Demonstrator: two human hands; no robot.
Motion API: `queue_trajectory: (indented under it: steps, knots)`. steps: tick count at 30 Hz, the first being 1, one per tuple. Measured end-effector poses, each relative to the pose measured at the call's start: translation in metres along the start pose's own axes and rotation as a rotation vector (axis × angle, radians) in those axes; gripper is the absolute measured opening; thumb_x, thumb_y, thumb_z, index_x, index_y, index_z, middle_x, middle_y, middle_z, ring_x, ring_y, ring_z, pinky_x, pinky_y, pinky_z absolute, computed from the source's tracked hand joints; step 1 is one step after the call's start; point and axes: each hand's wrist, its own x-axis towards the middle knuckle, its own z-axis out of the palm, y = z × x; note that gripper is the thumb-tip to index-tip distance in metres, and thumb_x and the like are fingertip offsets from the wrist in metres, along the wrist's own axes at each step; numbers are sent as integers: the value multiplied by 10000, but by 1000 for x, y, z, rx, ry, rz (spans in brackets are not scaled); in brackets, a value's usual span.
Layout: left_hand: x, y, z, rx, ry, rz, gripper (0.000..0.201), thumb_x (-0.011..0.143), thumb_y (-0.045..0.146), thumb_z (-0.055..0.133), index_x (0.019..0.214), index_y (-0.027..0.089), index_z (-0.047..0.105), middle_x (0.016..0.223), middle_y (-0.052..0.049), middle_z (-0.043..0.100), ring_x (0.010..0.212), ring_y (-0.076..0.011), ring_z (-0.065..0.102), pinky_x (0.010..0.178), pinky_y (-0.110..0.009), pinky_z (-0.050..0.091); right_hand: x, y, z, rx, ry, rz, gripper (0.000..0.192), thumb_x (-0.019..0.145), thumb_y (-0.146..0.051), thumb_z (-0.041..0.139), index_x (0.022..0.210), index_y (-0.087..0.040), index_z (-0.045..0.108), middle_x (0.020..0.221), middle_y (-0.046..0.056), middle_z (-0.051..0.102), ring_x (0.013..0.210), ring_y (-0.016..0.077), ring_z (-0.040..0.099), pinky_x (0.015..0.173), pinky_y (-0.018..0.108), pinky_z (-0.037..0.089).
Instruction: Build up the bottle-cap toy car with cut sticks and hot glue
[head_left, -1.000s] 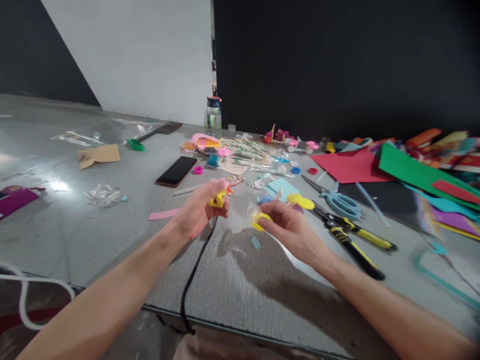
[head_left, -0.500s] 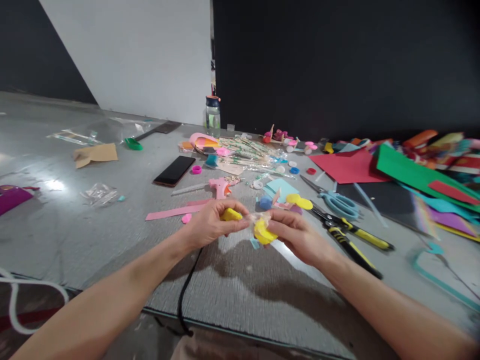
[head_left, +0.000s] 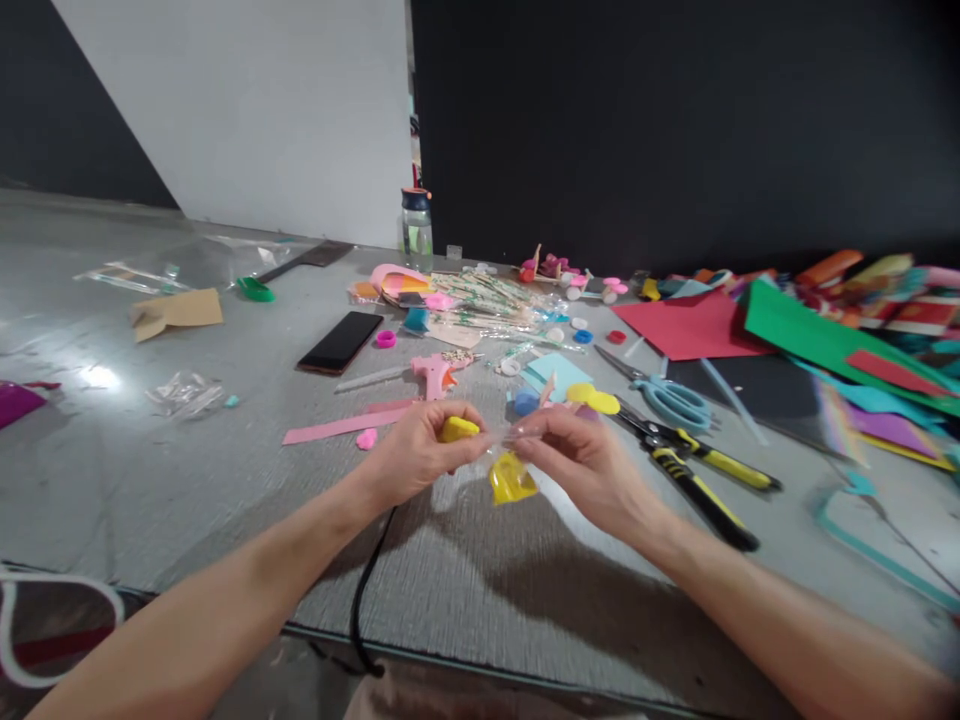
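Note:
My left hand [head_left: 416, 447] is closed around a soft yellow lump [head_left: 459, 430], probably modelling clay, and its fingertips also pinch an edge of a small clear plastic bag [head_left: 513, 480]. Thumb and fingers of my right hand [head_left: 592, 465] grip the other side of the bag's top. More yellow material shows inside the bag, which hangs between both hands above the table. Just beyond the hands lie yellow round pieces [head_left: 592, 398], a blue lump [head_left: 526, 402] and a pink glue gun [head_left: 433, 375].
Black-and-yellow pliers [head_left: 697, 465] and blue-handled scissors [head_left: 671, 400] lie on the right, near red paper [head_left: 694, 325] and green sheets [head_left: 825, 340]. A phone [head_left: 341, 342], pink strip [head_left: 345, 425] and crumpled plastic [head_left: 186, 395] lie left. A bottle [head_left: 417, 225] stands behind.
The bag has turned and now hangs lower between my hands, its yellow content below the fingers. My right fingers have shifted to its top edge. The view has moved slightly.

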Motion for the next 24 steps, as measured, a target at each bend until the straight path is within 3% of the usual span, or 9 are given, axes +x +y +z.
queue_trajectory:
  steps: [10, 17, 22, 24]
  knots:
    - [1, -1, 2, -108, -83, -68, 230, 767, 390, 752, 750, 176, 668, 539, 53, 535, 511, -82, 446, 510, -207, 338, -3, -2, -1, 42, -58, 17, 292, 963, -342, 552, 730, -206, 663, 695, -1, 664, 664, 135, 593, 639, 275, 462]
    - [2, 0, -4, -89, -49, -77, 275, 777, 437, 745, 780, 170, 680, 559, 46, 529, 531, -92, 458, 540, -223, 346, -2, -3, -4, 36, -66, 15, 287, 970, -350, 547, 749, -203, 657, 720, 4, 650, 667, 132, 574, 645, 273, 456]
    - [1, -4, 0, -24, -71, -20, 209, 791, 375, 722, 784, 170, 685, 582, 54, 500, 531, -85, 409, 510, -214, 287, 2, -4, -2, -10, -96, 49, 186, 918, -383, 632, 920, -207, 693, 823, 15, 681, 742, 154, 589, 665, 286, 453]
    - [-1, -7, 3, -25, -87, 15, 190, 804, 351, 706, 761, 170, 668, 586, 62, 470, 539, -81, 381, 513, -210, 279, 5, -7, 1, -80, -120, 20, 164, 921, -333, 620, 844, -201, 679, 786, 8, 668, 727, 148, 577, 672, 286, 439]
